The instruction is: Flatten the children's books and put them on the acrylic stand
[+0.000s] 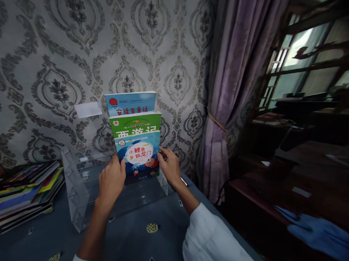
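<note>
A blue children's book (139, 155) with a white oval title and a red fish stands nearly upright in a clear acrylic book rack (78, 190). On its left edge is my left hand (111, 178), thumb on the cover side. My right hand (169, 165) grips the opposite edge with thumb and fingers. Behind it rises a green book (136, 122), mostly covered, and farther back a light blue book (130, 101) shows only its top. The rack's stepped side panels stand left and right of the books.
A stack of books and magazines (25, 193) lies left of the rack on the dark blue table cover (124, 242). Patterned wallpaper (174, 80) is close behind. To the right hang a tied purple curtain (227, 85) and, lower down, a blue glove-like thing (320, 232).
</note>
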Motion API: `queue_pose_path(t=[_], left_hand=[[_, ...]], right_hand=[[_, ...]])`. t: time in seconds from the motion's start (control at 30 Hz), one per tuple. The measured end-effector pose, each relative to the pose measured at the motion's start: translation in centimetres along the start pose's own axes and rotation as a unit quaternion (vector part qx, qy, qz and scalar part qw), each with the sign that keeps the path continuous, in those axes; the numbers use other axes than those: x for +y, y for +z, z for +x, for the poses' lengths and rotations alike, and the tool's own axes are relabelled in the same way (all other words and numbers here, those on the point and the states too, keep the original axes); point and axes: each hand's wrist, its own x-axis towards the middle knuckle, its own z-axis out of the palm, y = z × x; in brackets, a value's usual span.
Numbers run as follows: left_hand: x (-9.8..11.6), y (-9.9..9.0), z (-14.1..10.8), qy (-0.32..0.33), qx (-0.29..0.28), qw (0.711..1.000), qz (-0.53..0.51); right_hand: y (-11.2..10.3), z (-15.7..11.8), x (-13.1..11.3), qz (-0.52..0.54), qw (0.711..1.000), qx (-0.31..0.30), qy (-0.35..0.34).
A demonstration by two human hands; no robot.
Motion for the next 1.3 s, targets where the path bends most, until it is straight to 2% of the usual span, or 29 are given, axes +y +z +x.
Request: queue_pose_path(t=[0.23,0.47,0.77,1.13,1.3], left_hand=[[0.2,-1.0,-0.3,-0.004,-0.026,1.000,0.001],[0.2,-1.7,-0.7,0.001,-0.024,1.000,-0.010],[0.4,-2.8,-1.2,0.008,-0.025,1.000,-0.006],[0.7,-4.5,-2.2,0.022,-0.013,1.000,-0.013],[0.5,-4.7,-2.4,0.025,-0.007,0.999,-0.041]], right_hand=[[-1.0,0.4,-1.0,0.004,1.000,-0.006,0.018],[-1.9,0.8,-1.9,0.041,0.999,0.005,0.026],[-3.2,0.9,-3.7,0.046,0.999,-0.023,-0.014],[-4.8,1.0,-5.4,0.048,0.998,-0.027,-0.041],[-5.1,1.0,-5.8,0.042,0.998,-0.021,-0.048]])
